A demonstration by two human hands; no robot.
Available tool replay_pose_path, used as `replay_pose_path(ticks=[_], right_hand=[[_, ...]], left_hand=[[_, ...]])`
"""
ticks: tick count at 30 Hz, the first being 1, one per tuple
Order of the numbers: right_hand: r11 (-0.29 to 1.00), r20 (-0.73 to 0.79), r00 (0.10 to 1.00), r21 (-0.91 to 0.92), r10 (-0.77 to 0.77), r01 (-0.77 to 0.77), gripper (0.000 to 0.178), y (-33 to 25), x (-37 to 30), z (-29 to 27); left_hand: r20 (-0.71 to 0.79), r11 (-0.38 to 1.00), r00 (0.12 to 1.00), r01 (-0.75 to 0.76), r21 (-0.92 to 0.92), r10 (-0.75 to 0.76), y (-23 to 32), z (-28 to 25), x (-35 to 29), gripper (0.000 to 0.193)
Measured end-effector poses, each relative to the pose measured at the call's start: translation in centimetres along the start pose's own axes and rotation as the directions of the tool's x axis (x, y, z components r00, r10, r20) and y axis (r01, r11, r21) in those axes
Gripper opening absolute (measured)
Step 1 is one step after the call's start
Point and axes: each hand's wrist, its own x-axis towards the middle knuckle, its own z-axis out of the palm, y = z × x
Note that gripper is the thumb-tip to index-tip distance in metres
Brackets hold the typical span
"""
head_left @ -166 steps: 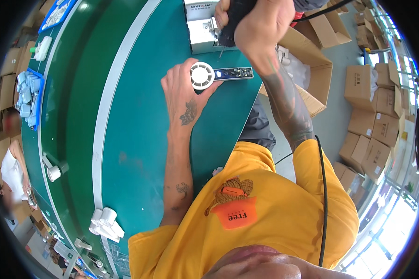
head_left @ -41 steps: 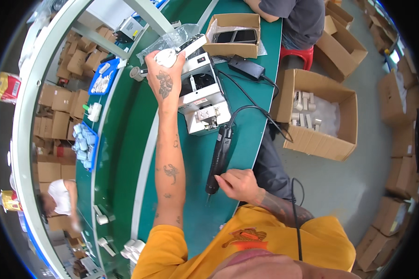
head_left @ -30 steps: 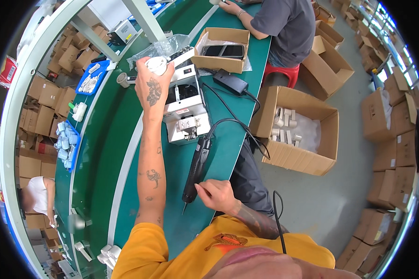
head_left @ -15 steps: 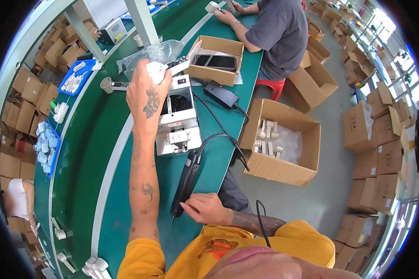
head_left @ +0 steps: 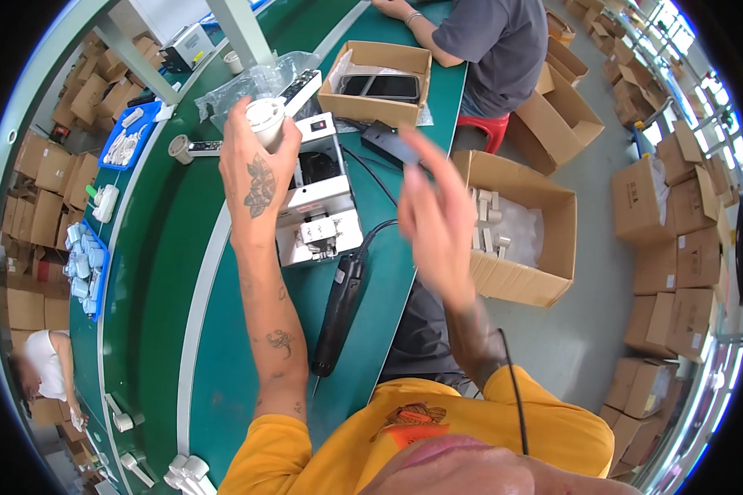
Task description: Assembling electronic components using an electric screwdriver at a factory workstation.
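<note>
My left hand (head_left: 256,169) is closed around the round head of a white device (head_left: 266,117), whose straight handle points to the far right. It holds this at the far left corner of a white and black machine (head_left: 314,198) that has a red switch. My right hand (head_left: 439,223) is in the air to the right of the machine, blurred, with fingers stretched and nothing visible in them. A black electric screwdriver (head_left: 337,318) lies on the green bench (head_left: 231,363), its thin bit toward me. Beyond my right fingers sits a black power adapter (head_left: 378,142).
A small carton (head_left: 359,110) holds dark flat panels. To the right stands a large carton (head_left: 520,285) with several white devices. A green belt (head_left: 153,272) runs on the left beside blue trays (head_left: 101,289). A co-worker (head_left: 499,58) sits at the far right.
My right hand has left the screwdriver and risen forward and to the right. The screwdriver stays on the bench. My left hand still holds the white device.
</note>
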Motion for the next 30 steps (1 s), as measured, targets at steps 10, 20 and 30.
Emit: replay_pose_path(ticks=[10,20,30], right_hand=[[0.971,0.224,0.970,-0.235,0.098,-0.044,0.046,6.6,14.0,4.2],[0.973,0.148,0.972,-0.172,0.183,-0.157,0.045,5.9,13.1,5.1],[0.958,0.103,0.995,-0.285,-0.004,0.034,0.042,7.3,13.3,6.4]], left_hand=[[0.093,0.999,0.995,0.032,-0.042,-0.028,-0.3,-0.4,-1.3,0.059],[0.152,0.984,0.985,0.108,-0.143,-0.086,0.2,-0.2,-1.5,0.058],[0.117,0.992,0.993,0.038,-0.120,-0.024,-0.7,-0.4,-1.3,0.058]])
